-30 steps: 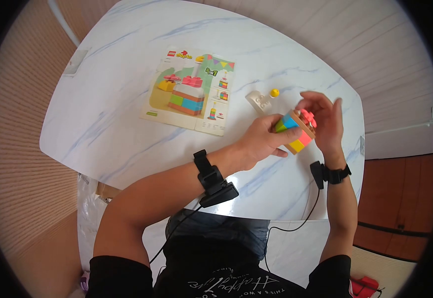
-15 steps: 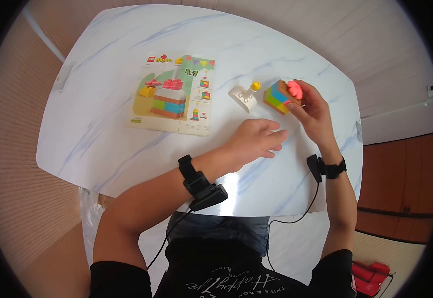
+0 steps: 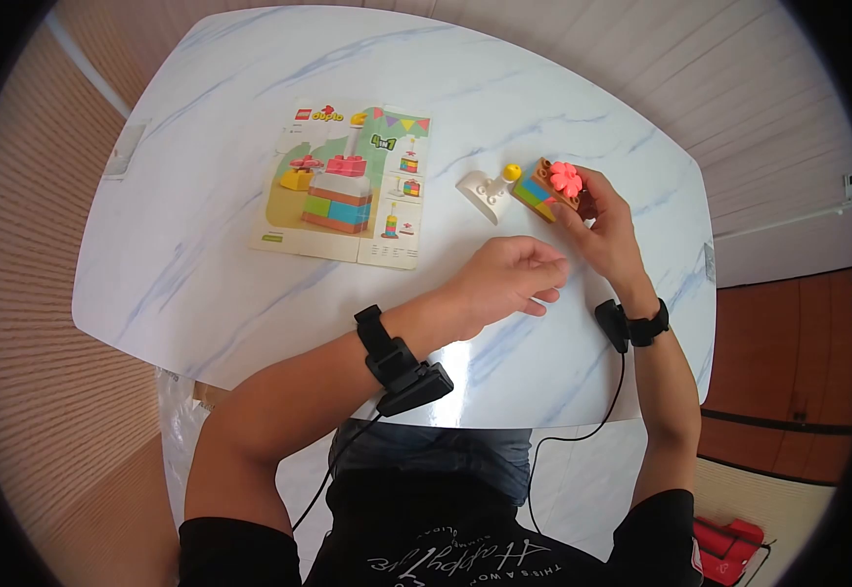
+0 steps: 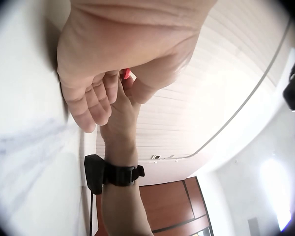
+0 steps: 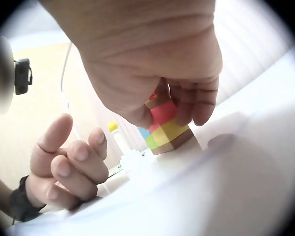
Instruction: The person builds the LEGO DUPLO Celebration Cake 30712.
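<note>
My right hand (image 3: 610,233) grips a stack of toy building blocks (image 3: 534,194) between thumb and fingers. Its layers are brown, yellow, pink, green and blue, and the right wrist view shows the stack (image 5: 171,132) upright, low over the table. A coral-pink flower piece (image 3: 565,179) sits on the brown top. Just left of the stack stands a white arched brick (image 3: 483,200) with a yellow-tipped candle piece (image 3: 512,172) on it. Nearer the body, my left hand (image 3: 504,281) rests low over the table, fingers loosely curled and holding nothing.
On the left of the marbled table (image 3: 181,235) lies a building-block booklet (image 3: 343,181) with pictured models. Black wrist cameras with cables (image 3: 582,440) hang from both forearms. A red bag (image 3: 729,548) is on the floor at lower right.
The left hand has let go of the block stack and drawn back toward the body. Now only the right hand grips the stack, set down beside the white brick, its flower top turned toward the head camera.
</note>
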